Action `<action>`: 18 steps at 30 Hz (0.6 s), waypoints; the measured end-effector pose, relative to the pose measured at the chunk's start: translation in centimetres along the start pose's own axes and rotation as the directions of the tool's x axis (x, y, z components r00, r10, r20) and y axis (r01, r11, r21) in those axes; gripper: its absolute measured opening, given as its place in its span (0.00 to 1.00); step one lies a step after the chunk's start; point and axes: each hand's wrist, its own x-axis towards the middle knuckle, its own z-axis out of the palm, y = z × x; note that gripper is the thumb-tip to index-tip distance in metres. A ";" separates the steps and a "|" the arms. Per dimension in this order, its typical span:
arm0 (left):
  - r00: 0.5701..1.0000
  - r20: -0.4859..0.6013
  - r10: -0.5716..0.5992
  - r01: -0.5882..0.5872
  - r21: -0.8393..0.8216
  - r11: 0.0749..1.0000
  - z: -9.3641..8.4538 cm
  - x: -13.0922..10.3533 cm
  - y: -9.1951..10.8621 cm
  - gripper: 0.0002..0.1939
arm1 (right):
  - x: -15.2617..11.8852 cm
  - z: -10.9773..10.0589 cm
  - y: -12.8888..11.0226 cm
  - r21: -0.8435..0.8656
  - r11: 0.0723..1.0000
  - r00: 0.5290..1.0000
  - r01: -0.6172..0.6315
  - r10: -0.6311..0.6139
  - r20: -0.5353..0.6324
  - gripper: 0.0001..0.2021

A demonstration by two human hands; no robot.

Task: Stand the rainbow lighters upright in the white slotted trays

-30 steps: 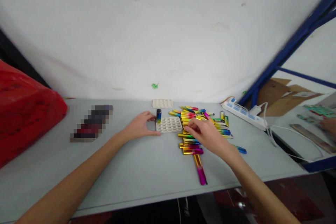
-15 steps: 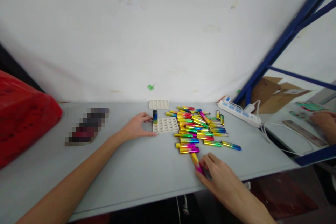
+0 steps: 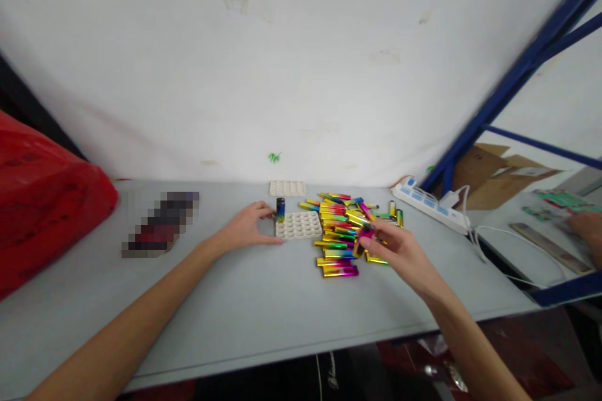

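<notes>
A white tray (image 3: 301, 233) with rows of round holes lies on the grey table. A single lighter (image 3: 281, 210), blue and yellow, stands upright at its back left corner. My left hand (image 3: 244, 225) spans the tray's left end, thumb at the front corner and fingers near the back one, gripping it. Between the thumb and fingers of my right hand (image 3: 397, 247) is a magenta and yellow lighter (image 3: 362, 241), tilted and raised over the pile. That pile of lighters (image 3: 336, 232), shiny and multicoloured, lies right of the tray, partly hidden by my right hand.
Behind the tray sits a second white tray (image 3: 288, 188) near the wall. A white power strip (image 3: 430, 203) with cables lies at the back right, beside a blue metal frame (image 3: 498, 91). A red bag (image 3: 51, 207) stands at far left. Another person's hand (image 3: 587, 229) shows at far right.
My right hand has picked the magenta and yellow lighter off the table front and lifted it up and away over the pile. My left hand stays at the tray.
</notes>
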 end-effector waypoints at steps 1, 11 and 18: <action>1.000 -0.005 -0.001 0.001 -0.006 1.000 0.0 0.0 0.0 0.37 | 1.7 0.9 -0.2 0.091 0.996 1.000 0.020 -0.022 0.017 0.18; 1.000 -0.017 0.019 -0.019 0.004 1.000 0.2 -0.2 -0.2 0.36 | 12.0 10.5 0.5 0.467 0.883 0.965 0.043 -0.158 0.210 0.23; 0.999 -0.025 0.027 -0.027 -0.014 1.000 0.3 -0.2 -0.2 0.35 | 11.2 12.6 2.2 0.230 0.970 0.988 0.082 -0.110 0.108 0.24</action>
